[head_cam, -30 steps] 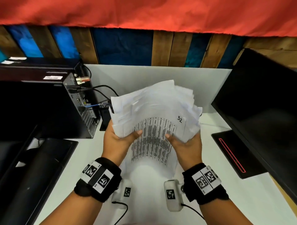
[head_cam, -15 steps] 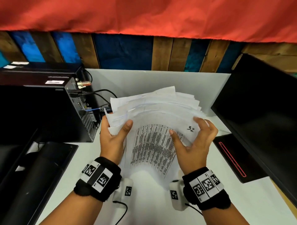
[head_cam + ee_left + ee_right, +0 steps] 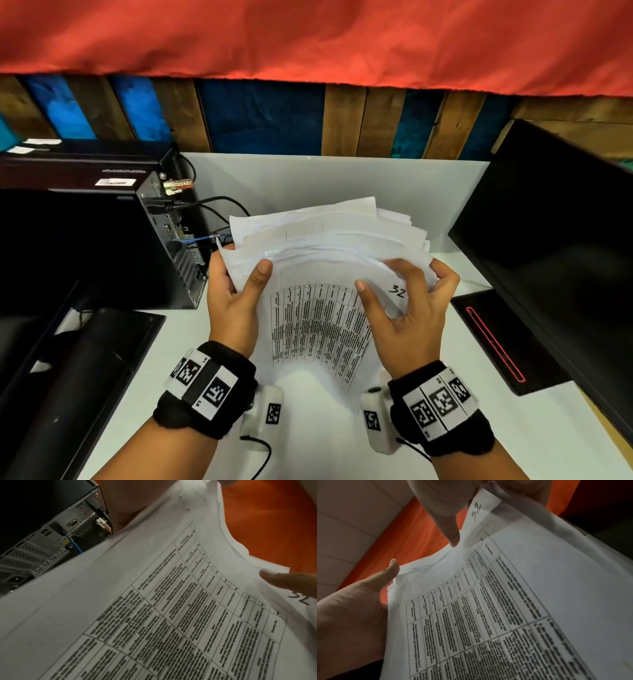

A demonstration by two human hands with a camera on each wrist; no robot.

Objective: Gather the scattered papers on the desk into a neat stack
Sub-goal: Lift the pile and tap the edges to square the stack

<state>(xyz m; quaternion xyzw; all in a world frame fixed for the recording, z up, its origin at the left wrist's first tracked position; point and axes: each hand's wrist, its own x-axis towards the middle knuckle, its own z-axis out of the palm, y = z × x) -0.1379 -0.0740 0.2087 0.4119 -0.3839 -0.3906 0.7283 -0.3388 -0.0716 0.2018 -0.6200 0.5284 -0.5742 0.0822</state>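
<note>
I hold a fanned, uneven stack of white papers [image 3: 325, 246] upright above the white desk [image 3: 308, 445]. The front sheet [image 3: 318, 329] carries a printed table and a handwritten "32". My left hand [image 3: 239, 284] grips the stack's left edge, thumb on the front and fingers hidden behind. My right hand [image 3: 404, 284] curls over the upper right corner, its thumb on the front sheet. The left wrist view shows the printed sheet [image 3: 154, 601] close up. In the right wrist view the "32" corner [image 3: 477, 509] lies between thumb and fingers.
A black computer tower [image 3: 102, 240] with cables [image 3: 212, 205] stands at the left, close to my left hand. A black monitor [image 3: 548, 257] on its base [image 3: 496, 342] stands at the right. Another black stand [image 3: 85, 359] sits at the lower left. A white partition [image 3: 308, 178] closes the back.
My right hand left the stack's lower front, opened at the right edge, and now curls over the upper right corner. My left hand kept its hold.
</note>
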